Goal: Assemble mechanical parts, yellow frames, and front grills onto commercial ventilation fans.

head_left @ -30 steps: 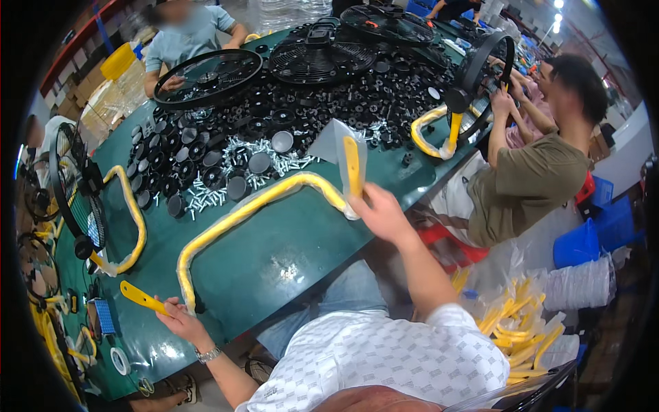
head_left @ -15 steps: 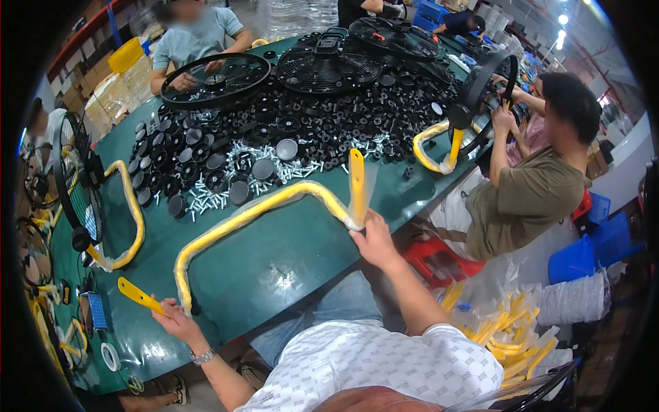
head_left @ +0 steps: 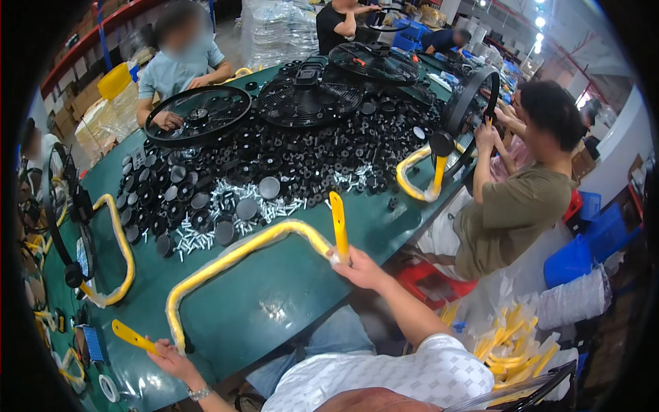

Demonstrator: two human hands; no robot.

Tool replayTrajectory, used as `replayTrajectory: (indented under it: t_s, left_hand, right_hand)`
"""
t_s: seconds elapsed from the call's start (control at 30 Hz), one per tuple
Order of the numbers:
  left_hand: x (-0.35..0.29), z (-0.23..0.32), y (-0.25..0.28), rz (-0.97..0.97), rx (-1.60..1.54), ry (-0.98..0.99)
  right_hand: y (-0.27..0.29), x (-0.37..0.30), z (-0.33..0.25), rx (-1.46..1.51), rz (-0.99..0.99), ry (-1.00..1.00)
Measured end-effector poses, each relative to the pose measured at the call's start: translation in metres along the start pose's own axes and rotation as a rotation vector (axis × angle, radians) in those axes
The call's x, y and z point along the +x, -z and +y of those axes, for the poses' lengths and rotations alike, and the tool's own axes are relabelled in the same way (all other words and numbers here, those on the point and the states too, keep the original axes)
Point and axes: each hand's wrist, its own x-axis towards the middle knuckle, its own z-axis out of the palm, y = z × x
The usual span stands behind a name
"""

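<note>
A U-shaped yellow tube stand [head_left: 230, 257], partly wrapped in clear film, lies across the green table [head_left: 274, 309] in front of me. My left hand [head_left: 173, 362] is closed around its near left end, where a flat slotted yellow arm [head_left: 132, 336] points left. At the other end, my right hand [head_left: 360, 268] grips the stand's corner beneath an upright flat yellow arm [head_left: 339, 223]. Film is bunched by my right fingers, and the upright arm looks bare. Beyond the stand lie silver screws [head_left: 199, 238] and a heap of black round knobs and small parts [head_left: 226, 161].
A fan on a yellow stand [head_left: 58, 213] stands at left. Black fan heads [head_left: 309, 96] rest at the back. Co-workers handle fans across the table and at right [head_left: 522, 185]. A red stool [head_left: 432, 283] and bagged yellow tubes [head_left: 511, 340] are at lower right.
The clear film around the upright right arm has come down to my right hand. The stand appears lower in view, along with the table, as the view has shifted.
</note>
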Motion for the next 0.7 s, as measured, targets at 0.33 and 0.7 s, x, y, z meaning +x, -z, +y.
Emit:
replayTrajectory:
  t_s: [0.33,0.7]
  left_hand:
    - [0.005,-0.005,-0.004,0.111,0.093,0.069]
    - [-0.001,-0.021,0.015,0.174,0.007,0.039]
  right_hand:
    - [0.140,0.328,0.126,0.578,0.490,-0.290]
    - [0.201,0.460,0.256,0.781,0.478,-0.620]
